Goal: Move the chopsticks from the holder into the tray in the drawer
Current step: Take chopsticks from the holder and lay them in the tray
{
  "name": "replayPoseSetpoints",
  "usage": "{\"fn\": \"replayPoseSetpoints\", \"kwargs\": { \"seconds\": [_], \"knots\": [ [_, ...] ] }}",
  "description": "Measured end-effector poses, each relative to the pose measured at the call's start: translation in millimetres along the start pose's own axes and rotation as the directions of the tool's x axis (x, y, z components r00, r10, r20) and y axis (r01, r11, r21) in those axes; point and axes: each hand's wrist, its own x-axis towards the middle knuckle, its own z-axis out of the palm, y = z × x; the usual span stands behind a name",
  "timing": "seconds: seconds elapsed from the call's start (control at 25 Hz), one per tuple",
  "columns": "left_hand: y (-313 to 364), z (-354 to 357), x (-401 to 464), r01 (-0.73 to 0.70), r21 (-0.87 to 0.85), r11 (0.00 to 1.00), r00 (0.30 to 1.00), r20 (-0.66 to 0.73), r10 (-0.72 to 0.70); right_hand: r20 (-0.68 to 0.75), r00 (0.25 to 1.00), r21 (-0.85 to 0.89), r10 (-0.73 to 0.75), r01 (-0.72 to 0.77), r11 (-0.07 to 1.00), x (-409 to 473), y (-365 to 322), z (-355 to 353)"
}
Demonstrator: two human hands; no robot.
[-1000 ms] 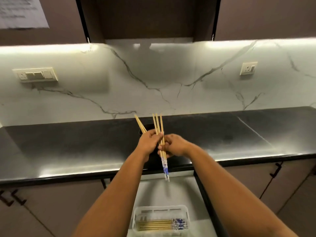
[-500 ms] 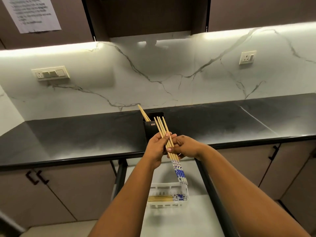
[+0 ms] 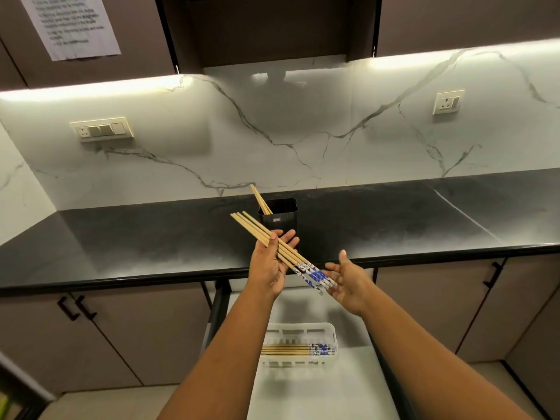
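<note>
My left hand [image 3: 270, 266] grips a bundle of several wooden chopsticks [image 3: 260, 232] with blue-and-white patterned ends, slanted from upper left to lower right. My right hand [image 3: 348, 281] is open, fingers spread, its fingertips at the patterned ends of the bundle. Behind my hands, a black holder [image 3: 280, 218] stands on the dark counter with a few chopsticks [image 3: 260, 199] leaning out of it. Below, the open drawer [image 3: 303, 389] holds a white slotted tray [image 3: 303, 328] with several chopsticks [image 3: 288, 350] lying flat in it, patterned ends to the right.
The black countertop [image 3: 121, 244] runs across the view with a marble backsplash behind. Cabinet doors with black handles [image 3: 75, 307] flank the drawer on both sides. The drawer's dark side rails [image 3: 219, 301] frame the opening. Wall sockets sit on the backsplash.
My right hand has let go of the bundle and opened. The bundle now rests in my left hand, tilted flatter and to the left. The view has risen and pulled back.
</note>
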Motion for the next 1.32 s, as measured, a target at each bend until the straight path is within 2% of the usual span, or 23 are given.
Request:
{"fn": "replayPoseSetpoints", "kwargs": {
  "seconds": [0.08,0.16,0.32,0.52,0.6,0.68,0.72,0.76,0.8,0.84,0.88,0.96,1.04,1.08,1.16,1.24,1.32],
  "knots": [
    [-11,0,-4,-0.012,-0.049,0.999,0.999,-0.036,0.011,0.045,0.992,0.295,0.119,-0.127,0.947,1,12,2],
    [-22,4,-10,0.001,-0.085,0.996,0.999,-0.045,-0.005,0.088,0.989,0.404,0.117,-0.143,0.904,-4,11,14],
    [-26,2,-10,0.009,-0.175,0.985,0.998,-0.067,-0.021,-0.013,0.997,0.415,0.082,-0.069,0.907,-3,4,24],
    [-40,11,-12,0.112,-0.194,0.975,0.991,-0.055,-0.125,0.033,0.996,0.457,0.083,-0.089,0.885,5,19,44],
    [-36,-1,-6,0.098,-0.210,0.973,0.988,-0.093,-0.120,-0.075,0.997,0.314,0.006,0.018,0.949,11,17,41],
    [-31,-21,4,0.075,-0.213,0.974,0.974,-0.192,-0.117,-0.219,0.965,-0.005,-0.146,0.148,0.989,18,17,30],
    [-32,-31,9,0.075,-0.215,0.974,0.962,-0.240,-0.127,-0.218,0.945,-0.200,-0.243,0.200,0.959,18,20,24],
    [-37,-38,11,0.085,-0.216,0.973,0.950,-0.275,-0.144,-0.151,0.929,-0.408,-0.337,0.252,0.878,17,28,21],
    [-45,-41,12,0.112,-0.208,0.972,0.937,-0.303,-0.173,-0.023,0.921,-0.625,-0.388,0.289,0.725,18,39,22],
    [-55,-43,12,0.153,-0.199,0.968,0.921,-0.327,-0.213,0.126,0.922,-0.808,-0.367,0.310,0.500,19,52,26],
    [-66,-46,12,0.208,-0.178,0.962,0.901,-0.348,-0.259,0.237,0.929,-0.910,-0.284,0.315,0.270,22,69,32],
    [-83,-54,14,0.319,-0.134,0.938,0.863,-0.369,-0.346,0.253,0.948,-0.967,-0.194,0.243,-0.072,31,98,45],
    [-95,-67,20,0.378,-0.172,0.910,0.832,-0.368,-0.415,0.225,0.928,-0.953,-0.297,0.145,-0.266,47,114,49],
    [-99,-74,22,0.405,-0.188,0.895,0.818,-0.364,-0.446,0.255,0.904,-0.940,-0.344,0.149,-0.306,56,120,49],
    [-105,-84,29,0.424,-0.175,0.888,0.796,-0.395,-0.458,0.307,0.877,-0.942,-0.369,0.223,-0.251,69,126,41],
    [-105,-103,43,0.400,-0.176,0.899,0.783,-0.445,-0.435,0.328,0.876,-0.942,-0.353,0.276,-0.190,79,128,28],
    [-100,-132,64,0.379,-0.241,0.893,0.753,-0.481,-0.449,0.334,0.888,-0.936,-0.315,0.275,-0.217,93,134,9]
  ]
}}
